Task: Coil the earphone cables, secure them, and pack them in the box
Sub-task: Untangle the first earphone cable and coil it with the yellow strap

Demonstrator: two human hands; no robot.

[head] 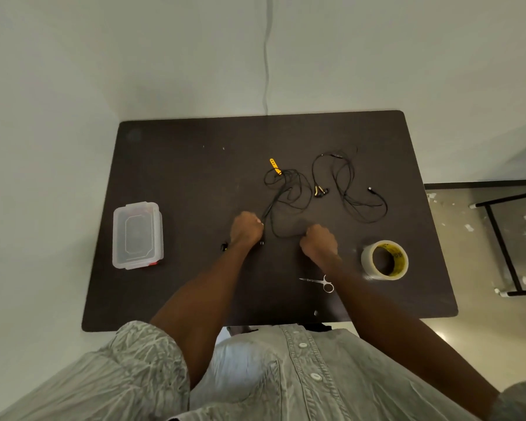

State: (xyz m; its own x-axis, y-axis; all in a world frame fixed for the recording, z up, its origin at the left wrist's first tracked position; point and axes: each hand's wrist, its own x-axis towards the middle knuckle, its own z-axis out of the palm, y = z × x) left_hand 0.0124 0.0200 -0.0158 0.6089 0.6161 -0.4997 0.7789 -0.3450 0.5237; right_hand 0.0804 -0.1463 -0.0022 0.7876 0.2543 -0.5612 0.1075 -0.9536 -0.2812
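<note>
Two black earphone cables lie loose on the dark table (179, 165). The nearer cable (289, 192), with a yellow strap (274, 166) at its far end, runs down to my hands. My left hand (246, 227) grips this cable with curled fingers. My right hand (319, 241) is fisted where the same cable's loop ends; the pinch itself is hidden. The second cable (356, 196) lies tangled to the right, with gold-tipped earbuds (320, 192) at its left. A clear plastic box (137, 235) with its lid on sits at the left.
A roll of clear tape (384, 260) lies at the right, small scissors (319, 281) sit near my right forearm. A small black piece (224, 247) lies left of my left wrist. Another table frame (504, 238) stands to the right, a wall behind.
</note>
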